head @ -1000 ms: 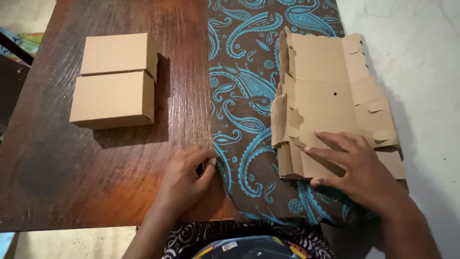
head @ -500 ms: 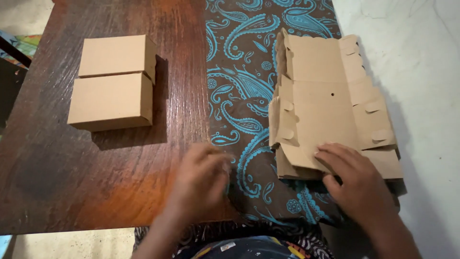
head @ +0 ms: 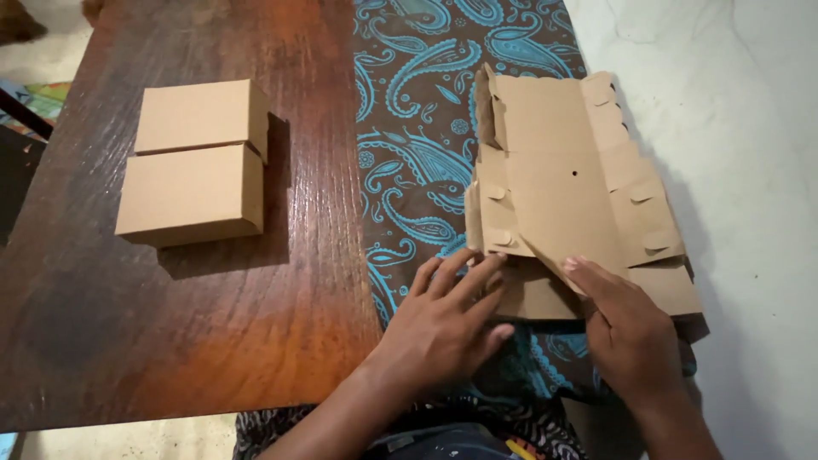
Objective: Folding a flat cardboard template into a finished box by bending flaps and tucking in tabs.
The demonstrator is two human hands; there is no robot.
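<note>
A stack of flat, unfolded cardboard box blanks (head: 567,187) lies on a brown cloth with a blue paisley pattern (head: 417,111). My left hand (head: 443,324) rests flat with spread fingers, its fingertips touching the near left corner of the stack. At the near edge of the top blank my right hand (head: 630,336) presses down, fingers on the cardboard. Neither hand has lifted anything.
Two folded brown cardboard boxes (head: 194,162) sit side by side on the dark wooden table (head: 170,324) at the left. A pale floor (head: 750,128) lies to the right of the cloth. The table's near edge is close to my body.
My left hand slid right from the table's bare wood onto the cloth and reached the stack's near left corner. My right hand stayed on the near edge of the blanks.
</note>
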